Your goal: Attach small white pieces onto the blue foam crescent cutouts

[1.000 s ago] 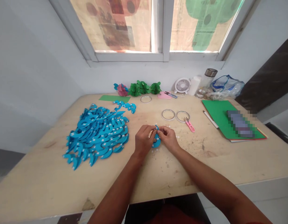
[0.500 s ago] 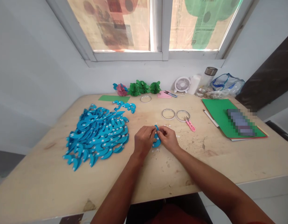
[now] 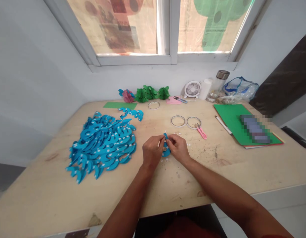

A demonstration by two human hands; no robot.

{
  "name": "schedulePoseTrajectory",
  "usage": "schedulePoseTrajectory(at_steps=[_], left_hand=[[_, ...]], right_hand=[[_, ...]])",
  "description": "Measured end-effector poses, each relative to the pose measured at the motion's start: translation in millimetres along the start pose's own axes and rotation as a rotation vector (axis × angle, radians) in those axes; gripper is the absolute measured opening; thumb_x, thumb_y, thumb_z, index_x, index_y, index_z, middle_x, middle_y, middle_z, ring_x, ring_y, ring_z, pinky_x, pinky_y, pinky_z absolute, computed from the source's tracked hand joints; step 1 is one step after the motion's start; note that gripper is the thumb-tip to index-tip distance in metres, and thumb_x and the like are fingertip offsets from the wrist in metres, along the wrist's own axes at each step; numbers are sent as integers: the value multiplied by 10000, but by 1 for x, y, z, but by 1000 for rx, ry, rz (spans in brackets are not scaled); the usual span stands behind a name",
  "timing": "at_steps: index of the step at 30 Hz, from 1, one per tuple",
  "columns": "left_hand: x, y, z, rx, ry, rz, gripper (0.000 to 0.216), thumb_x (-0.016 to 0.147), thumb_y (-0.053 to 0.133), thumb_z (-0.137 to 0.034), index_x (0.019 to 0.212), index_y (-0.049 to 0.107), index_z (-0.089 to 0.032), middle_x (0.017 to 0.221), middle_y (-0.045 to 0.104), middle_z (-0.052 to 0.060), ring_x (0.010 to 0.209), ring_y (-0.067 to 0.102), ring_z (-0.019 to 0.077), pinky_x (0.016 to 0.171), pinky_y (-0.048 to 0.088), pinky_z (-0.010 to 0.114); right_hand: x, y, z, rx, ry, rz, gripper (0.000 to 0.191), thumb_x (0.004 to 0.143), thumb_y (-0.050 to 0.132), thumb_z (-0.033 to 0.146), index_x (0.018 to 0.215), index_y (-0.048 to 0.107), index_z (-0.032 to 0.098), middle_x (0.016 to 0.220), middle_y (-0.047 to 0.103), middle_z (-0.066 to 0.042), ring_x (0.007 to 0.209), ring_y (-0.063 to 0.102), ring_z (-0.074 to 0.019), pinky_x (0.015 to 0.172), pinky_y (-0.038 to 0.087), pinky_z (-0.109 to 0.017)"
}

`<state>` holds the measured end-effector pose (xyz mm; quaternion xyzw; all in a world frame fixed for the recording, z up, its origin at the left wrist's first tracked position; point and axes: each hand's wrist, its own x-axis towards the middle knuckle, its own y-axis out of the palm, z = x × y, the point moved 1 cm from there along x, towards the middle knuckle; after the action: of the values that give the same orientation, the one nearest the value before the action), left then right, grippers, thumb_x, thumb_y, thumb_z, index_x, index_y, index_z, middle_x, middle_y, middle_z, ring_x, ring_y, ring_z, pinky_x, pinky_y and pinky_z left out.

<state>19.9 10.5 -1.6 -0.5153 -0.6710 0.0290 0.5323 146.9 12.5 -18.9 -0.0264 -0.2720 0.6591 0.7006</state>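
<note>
Between my hands, low over the table, is a curved blue paper piece point(image 3: 166, 153), partly covered by my fingers. My left hand point(image 3: 153, 148) pinches its upper part from the left. From the right, my right hand point(image 3: 178, 148) pinches the same part, the fingertips of both hands nearly meeting. Small white bits point(image 3: 165, 160) lie on the wood around the piece. Left of my hands spreads a big heap of blue paper pieces point(image 3: 103, 142) dotted with white squares.
Tape rolls point(image 3: 178, 126) and pink thread snips point(image 3: 201, 132) lie beyond my right hand. At the back stand green paper shapes point(image 3: 150, 92), a small white fan point(image 3: 192, 89) and a bottle point(image 3: 218, 86). A phone point(image 3: 255, 128) rests on green sheets point(image 3: 229, 114) at right.
The view has shifted very slightly. Both hands stay at the blue paper piece, with hardly any movement of the fingers.
</note>
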Motion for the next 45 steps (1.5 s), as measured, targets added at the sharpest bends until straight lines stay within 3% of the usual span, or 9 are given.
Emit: schedulePoseTrajectory(at_steps=[9, 21, 39, 45], left_hand=[[0, 0, 1, -21, -29, 41, 172, 811, 507, -226, 794, 663, -156, 757, 700, 60, 707, 636, 169, 656, 461, 260], [2, -2, -1, -93, -191, 27, 137, 766, 541, -229, 793, 661, -169, 733, 695, 41, 660, 640, 155, 650, 479, 254], [0, 1, 0, -64, -154, 62, 125, 754, 535, -230, 763, 645, -171, 721, 684, 46, 694, 633, 171, 669, 467, 267], [4, -1, -1, -157, -285, 108, 106, 722, 546, -225, 685, 633, -177, 650, 672, 15, 604, 610, 141, 624, 462, 240]], right_hand=[[0, 0, 0, -14, -2, 6, 182, 810, 499, 281, 824, 647, 176, 730, 627, -36, 635, 527, -142, 594, 402, -248], [1, 2, -2, 88, 85, 29, 170, 767, 525, 261, 813, 663, 174, 693, 622, -18, 576, 498, -123, 537, 388, -230], [1, 2, -3, 107, 130, 23, 161, 745, 526, 250, 794, 656, 168, 682, 622, -14, 560, 498, -116, 532, 396, -225], [1, 3, -5, 131, 141, 39, 161, 744, 532, 254, 795, 657, 166, 680, 627, -13, 558, 500, -115, 534, 404, -223]])
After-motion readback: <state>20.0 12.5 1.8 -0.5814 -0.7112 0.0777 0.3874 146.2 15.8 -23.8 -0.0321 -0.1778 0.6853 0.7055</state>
